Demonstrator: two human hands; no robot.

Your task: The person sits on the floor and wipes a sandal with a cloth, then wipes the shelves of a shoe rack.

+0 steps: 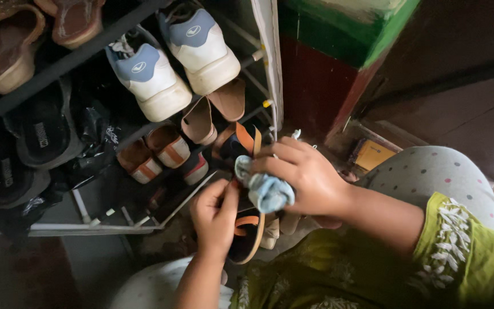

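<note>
My left hand [215, 216] grips a black sandal with orange straps [247, 229], held upright in front of a shoe rack. My right hand [304, 174] is closed on a crumpled light-blue cloth [265, 189] and presses it against the sandal's upper part. Both hands meet over the sandal, just above my lap in grey dotted trousers [430, 171]. The sandal's middle is hidden behind the cloth and my fingers.
A metal shoe rack [115, 226] fills the left side. It holds white sneakers [172, 63], tan sandals [212, 111], orange-striped shoes [155, 151] and black slippers [41, 134]. A red and green wall corner [338, 51] stands behind, with a yellow box [373, 154] near it.
</note>
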